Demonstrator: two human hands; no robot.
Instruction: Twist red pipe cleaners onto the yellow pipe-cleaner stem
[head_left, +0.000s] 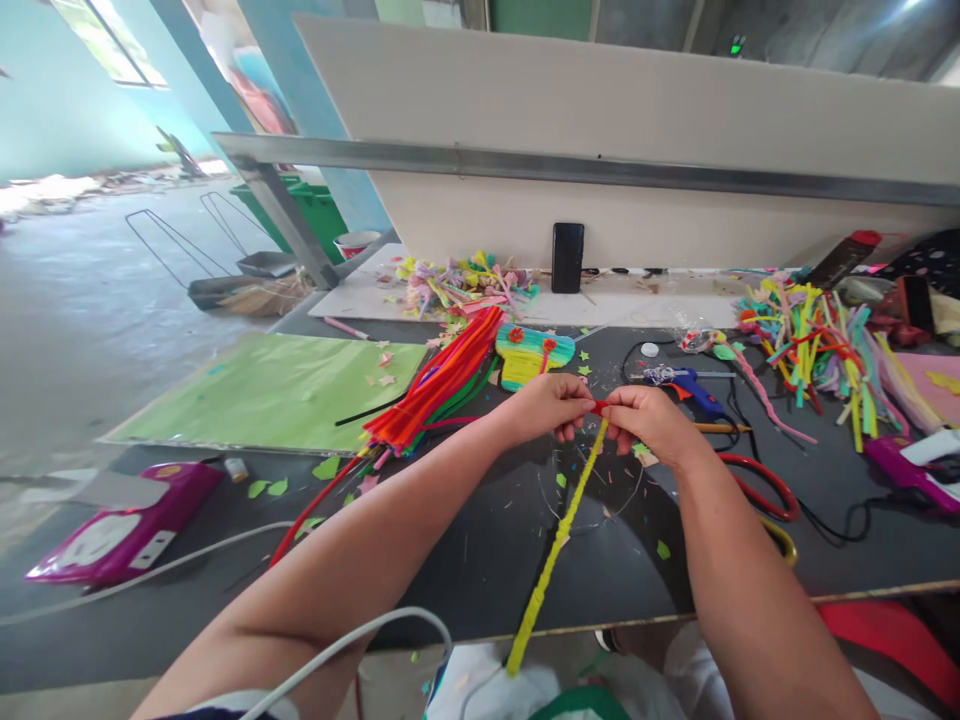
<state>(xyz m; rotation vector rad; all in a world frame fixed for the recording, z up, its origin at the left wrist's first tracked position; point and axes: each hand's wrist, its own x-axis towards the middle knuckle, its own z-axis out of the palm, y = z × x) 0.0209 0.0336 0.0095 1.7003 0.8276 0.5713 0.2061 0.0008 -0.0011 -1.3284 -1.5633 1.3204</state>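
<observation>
My left hand (pixel 551 405) and my right hand (pixel 651 420) meet over the middle of the dark table, fingers pinched. Between their fingertips is a short red fuzzy piece (pixel 599 407), probably pipe cleaner; how it is joined is hidden. A long yellow twisted pipe cleaner (pixel 561 535) hangs from it, running down past the table's front edge. Just beyond my left hand lies a yellow and turquoise pipe-cleaner shape (pixel 529 362) with red rosettes. A bundle of red pipe cleaners (pixel 439 385) rests left of it, with green ones beneath.
A blue glue gun (pixel 697 392) and red-handled scissors (pixel 772 485) lie right of my right hand. Piles of pipe-cleaner pieces (pixel 469 278) sit at the back and right. A phone (pixel 568 258) leans upright against the board. Green sheets (pixel 255 395) cover the left side.
</observation>
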